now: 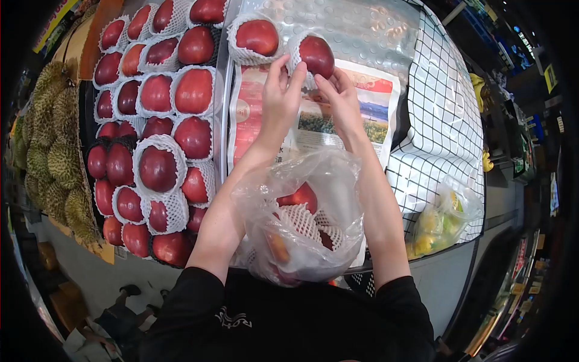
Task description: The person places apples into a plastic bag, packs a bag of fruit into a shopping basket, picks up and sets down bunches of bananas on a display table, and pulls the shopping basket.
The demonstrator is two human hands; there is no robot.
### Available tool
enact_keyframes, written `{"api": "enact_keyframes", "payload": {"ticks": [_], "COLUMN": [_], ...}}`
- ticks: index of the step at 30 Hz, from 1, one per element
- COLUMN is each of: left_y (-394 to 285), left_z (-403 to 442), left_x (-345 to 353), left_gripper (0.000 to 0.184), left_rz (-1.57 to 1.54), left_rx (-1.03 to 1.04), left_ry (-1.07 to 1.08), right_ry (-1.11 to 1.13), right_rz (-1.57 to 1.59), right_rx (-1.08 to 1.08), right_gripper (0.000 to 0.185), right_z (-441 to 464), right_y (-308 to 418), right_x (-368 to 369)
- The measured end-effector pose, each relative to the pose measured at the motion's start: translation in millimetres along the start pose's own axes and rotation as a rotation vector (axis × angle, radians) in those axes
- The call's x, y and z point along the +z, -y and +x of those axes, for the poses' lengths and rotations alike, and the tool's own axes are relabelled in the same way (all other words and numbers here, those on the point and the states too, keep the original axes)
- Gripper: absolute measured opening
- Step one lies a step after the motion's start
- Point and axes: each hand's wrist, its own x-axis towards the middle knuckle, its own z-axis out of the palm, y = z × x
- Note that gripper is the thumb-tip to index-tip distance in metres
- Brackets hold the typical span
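A dark red apple [317, 55], partly sleeved in a white foam net, rests at the top of the newspaper [375, 90]. At its near left side, my left hand [282, 99] has its fingers curled against the foam net. My right hand [344, 105] closes on the apple's near right side, thumb and fingers bent around it. Just left of it sits another netted apple [257, 37]. Between my forearms stands an open clear plastic bag [341, 211] with several red apples inside, some in foam nets.
Rows of netted red apples [193, 90] fill the display on the left, with spiky durians [51, 151] beyond. On the right lies a white sheet with a black grid [446, 120], bearing a bag of yellow-green fruit [437, 226]. Another person's leg [120, 317] shows at lower left.
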Motion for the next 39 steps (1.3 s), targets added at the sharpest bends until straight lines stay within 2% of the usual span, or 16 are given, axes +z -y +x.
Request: {"api": "enact_keyframes", "payload": {"ticks": [4, 6, 10, 12, 14, 16, 18, 22, 25, 27, 28, 30, 31, 34, 35, 39], "left_y": [3, 1, -4, -21, -18, -22, -28, -34, -41, -34, -21, -17, -33, -36, -34, -61], "left_z": [-24, -31, -32, -37, -44, -53, -70, -85, -93, -95, -94, -94, -96, -106, -108, -109], "left_x": [-6, -6, -9, -14, -30, -35, -35, -28, -20, -24, -33, -39, -35, -30, -29, -24], "left_gripper": [0.054, 0.057, 0.059, 0.06, 0.059, 0.059, 0.049, 0.052, 0.058, 0.06, 0.063, 0.066, 0.067, 0.075, 0.082, 0.091], "left_rz": [0.089, 0.081, 0.101, 0.137, 0.024, -0.087, -0.538, -0.539, -0.401, -0.339, -0.154, 0.031, 0.117, 0.222, 0.242, 0.1], "left_rx": [-0.117, -0.335, -0.21, -0.396, -0.431, -0.466, -0.728, -0.795, -0.75, -0.771, -0.765, -0.751, -0.692, -0.5, -0.368, -0.372], "left_ry": [-0.131, -0.242, -0.167, -0.067, 0.002, 0.074, 0.019, 0.09, 0.094, 0.069, 0.174, 0.287, 0.323, 0.326, 0.284, 0.376], "right_ry": [-0.095, -0.138, -0.114, -0.096, -0.065, -0.045, -0.028, 0.128, 0.138, 0.091, 0.089, -0.02, -0.105, -0.103, -0.106, -0.004], "right_rz": [0.086, 0.077, -0.127, -0.153, -0.547, -0.51, -0.472, -0.125, -0.033, -0.07, -0.07, 0.109, 0.113, 0.413, 0.356, -0.031], "right_rx": [0.082, -0.001, -0.115, -0.144, -0.328, -0.343, -0.355, -0.092, -0.087, -0.022, -0.026, 0.171, 0.144, 0.343, 0.359, 0.234], "right_gripper": [0.059, 0.061, 0.063, 0.072, 0.088, 0.1, 0.112, 0.135, 0.128, 0.1, 0.1, 0.064, 0.049, 0.05, 0.05, 0.055], "right_z": [-29, -36, -51, -65, -75, -92, -99, -112, -114, -116, -118, -123, -123, -123, -127, -140], "right_y": [-15, -24, -26, -26, -26, -19, -15, -12, -9, 1, 10, 26, 23, 33, 40, 45], "right_x": [-4, -1, 4, 2, -7, -12, -9, 1, 3, 0, 0, -1, 0, 2, 4, 6]}}
